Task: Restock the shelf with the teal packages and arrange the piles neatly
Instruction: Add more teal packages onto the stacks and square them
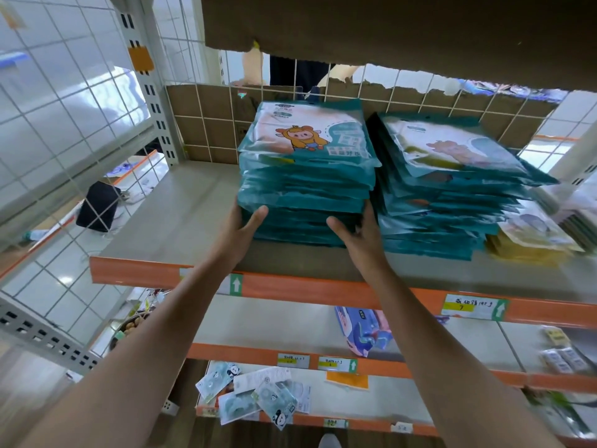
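Squaring pile [307,176]: soft, slick packets between the hands; top ones likely to slide.
Left hand [244,232]: spread flat against its flank.
Right hand [363,236]: likewise.
Hold: low, both flanks.

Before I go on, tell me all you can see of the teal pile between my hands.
The left pile is a tall stack of flat, glossy plastic pouches, teal-edged; the top one shows a white panel with an orange cartoon figure. It stands on the grey shelf, layers slightly uneven in front. The left hand presses its lower left side, the right hand its lower right, thumbs across the front. A second teal pile stands close on its right; contact cannot be told.
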